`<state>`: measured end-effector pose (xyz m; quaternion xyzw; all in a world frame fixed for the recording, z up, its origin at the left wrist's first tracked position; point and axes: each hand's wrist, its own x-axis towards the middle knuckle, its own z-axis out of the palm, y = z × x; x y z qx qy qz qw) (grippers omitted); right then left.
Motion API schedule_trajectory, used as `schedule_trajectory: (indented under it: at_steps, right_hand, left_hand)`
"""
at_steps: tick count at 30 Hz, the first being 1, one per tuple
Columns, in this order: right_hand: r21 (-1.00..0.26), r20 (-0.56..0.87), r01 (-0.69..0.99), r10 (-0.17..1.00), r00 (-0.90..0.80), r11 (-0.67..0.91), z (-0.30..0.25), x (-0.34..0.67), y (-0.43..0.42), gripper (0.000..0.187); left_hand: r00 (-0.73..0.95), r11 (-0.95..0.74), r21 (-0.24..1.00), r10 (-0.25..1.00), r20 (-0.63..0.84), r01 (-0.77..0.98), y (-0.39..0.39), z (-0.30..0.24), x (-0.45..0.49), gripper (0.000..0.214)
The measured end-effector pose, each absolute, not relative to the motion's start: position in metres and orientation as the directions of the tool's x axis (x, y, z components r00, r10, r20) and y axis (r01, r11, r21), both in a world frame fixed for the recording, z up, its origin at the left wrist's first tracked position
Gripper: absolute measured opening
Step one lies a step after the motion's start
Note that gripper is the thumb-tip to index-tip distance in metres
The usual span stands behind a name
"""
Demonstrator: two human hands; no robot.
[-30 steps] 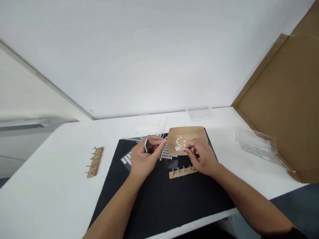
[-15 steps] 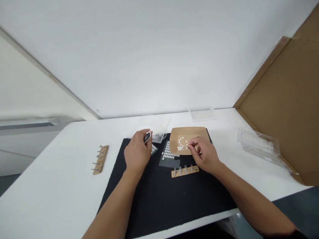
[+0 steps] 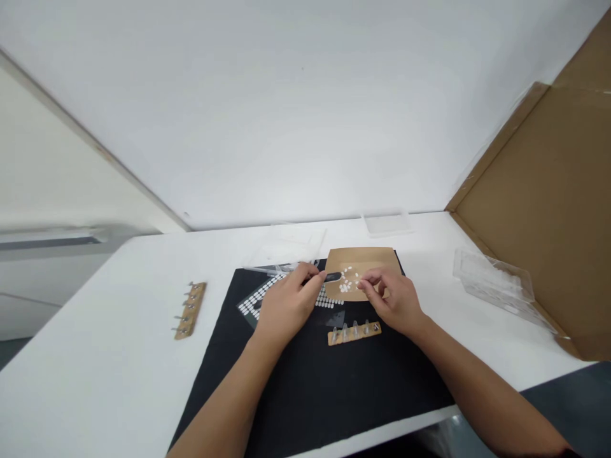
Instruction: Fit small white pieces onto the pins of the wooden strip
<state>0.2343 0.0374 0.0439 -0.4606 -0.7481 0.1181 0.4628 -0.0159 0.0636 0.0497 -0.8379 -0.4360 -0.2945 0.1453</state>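
My left hand (image 3: 292,302) is closed on a dark oblong piece with a pale edge (image 3: 333,277), which points right over the brown tray (image 3: 363,256). Inside that tray lie several small white ovals (image 3: 345,288). The thumb and index finger of my right hand (image 3: 389,299) are pinched together at the tray's right part, close to the ovals; anything between the fingertips is too small to make out. Under and beside my left hand are dark sheets with rows of white ovals (image 3: 252,304). A tan strip with clear pegs (image 3: 354,333) lies in front of the tray.
A black mat (image 3: 353,394) covers the middle of the white table (image 3: 95,356). To the left is a tan strip with metal clips (image 3: 191,310). Clear plastic boxes (image 3: 494,280) stand at right by a cardboard panel (image 3: 539,210). A clear lid (image 3: 387,224) lies at the back.
My left hand has moved right and slightly down with the dark piece, bringing it over the tray. More of the left sheet of ovals shows. My right hand stays pinched at nearly the same place.
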Motion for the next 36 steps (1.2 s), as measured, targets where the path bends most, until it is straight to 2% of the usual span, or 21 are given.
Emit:
schedule_trajectory:
  at_steps: [4, 11, 15, 22, 27, 31, 36]
  right_hand:
    - [-0.604, 0.585, 0.574, 0.797, -0.152, 0.553, 0.043, 0.232, 0.036, 0.008]
    - [-0.558, 0.638, 0.57, 0.751, -0.169, 0.603, 0.044, 0.228, 0.036, 0.003]
    - [-0.535, 0.66, 0.585, 0.734, -0.161, 0.609, 0.049, 0.227, 0.034, 0.004]
    - [-0.589, 0.602, 0.625, 0.794, -0.082, 0.512, 0.045, 0.232, 0.036, 0.004]
    - [-0.605, 0.591, 0.62, 0.804, -0.071, 0.499, 0.041, 0.233, 0.04, 0.004]
    - [-0.584, 0.594, 0.628, 0.798, -0.102, 0.515, 0.042, 0.23, 0.04, 0.006]
    - [-0.566, 0.628, 0.648, 0.776, -0.062, 0.51, 0.041, 0.23, 0.04, 0.006]
  left_hand:
    - [0.416, -0.588, 0.031, 0.608, 0.676, 0.809, 0.061, 0.047, -0.009, 0.019]
    - [0.49, -0.655, -0.003, 0.563, 0.666, 0.755, 0.049, 0.039, 0.001, 0.023]
    - [0.505, -0.681, 0.021, 0.562, 0.655, 0.732, 0.047, 0.041, 0.003, 0.025]
    - [0.45, -0.671, 0.073, 0.57, 0.688, 0.738, 0.049, 0.04, 0.009, 0.029]
    - [0.434, -0.668, 0.135, 0.61, 0.664, 0.732, 0.05, 0.035, 0.012, 0.034]
    - [0.482, -0.682, 0.116, 0.615, 0.624, 0.722, 0.047, 0.029, 0.016, 0.041]
    - [0.499, -0.669, 0.047, 0.598, 0.627, 0.742, 0.043, 0.023, 0.021, 0.051]
